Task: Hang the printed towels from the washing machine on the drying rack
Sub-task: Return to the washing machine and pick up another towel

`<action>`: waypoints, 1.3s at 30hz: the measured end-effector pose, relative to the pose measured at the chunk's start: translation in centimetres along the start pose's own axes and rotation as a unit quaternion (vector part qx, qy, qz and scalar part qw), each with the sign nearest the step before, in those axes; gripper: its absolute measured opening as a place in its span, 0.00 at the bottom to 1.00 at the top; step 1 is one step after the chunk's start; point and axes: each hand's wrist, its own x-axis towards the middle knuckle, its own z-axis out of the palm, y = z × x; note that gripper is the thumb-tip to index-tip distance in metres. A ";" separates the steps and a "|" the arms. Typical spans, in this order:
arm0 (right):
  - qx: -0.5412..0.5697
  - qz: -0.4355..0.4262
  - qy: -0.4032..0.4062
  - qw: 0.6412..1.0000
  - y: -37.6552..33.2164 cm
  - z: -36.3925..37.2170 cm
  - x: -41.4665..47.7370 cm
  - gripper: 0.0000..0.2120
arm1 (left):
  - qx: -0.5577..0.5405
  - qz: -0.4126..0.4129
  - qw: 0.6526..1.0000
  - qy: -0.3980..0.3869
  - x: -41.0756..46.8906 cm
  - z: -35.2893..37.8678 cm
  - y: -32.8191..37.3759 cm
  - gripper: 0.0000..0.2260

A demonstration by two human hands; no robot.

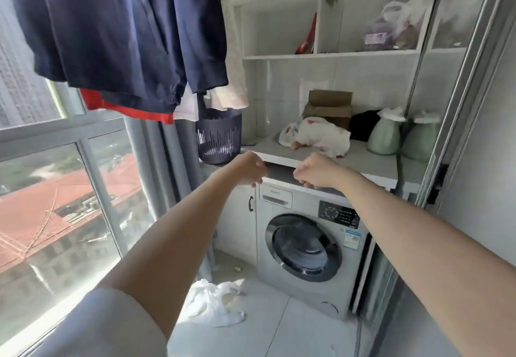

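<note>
One washing machine is set under a grey countertop, its round door closed; what lies behind the dark glass cannot be told. The left hand and right hand are held before the countertop's edge, fingers clenched, nothing gripped. A dark basket is stood at its left end; navy garments are hung above.

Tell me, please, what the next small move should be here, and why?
Probably lower the right hand to the round door of the washing machine and pull it open. The door looks closed, and both the right hand and the left hand are up near the machine's top edge, fingers curled, holding nothing.
</note>
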 end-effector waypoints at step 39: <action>0.180 0.263 0.136 0.938 34.1 -12.3 56.0 0.09 | 0.039 -0.007 0.997 -0.073 67.6 24.7 4.4 0.13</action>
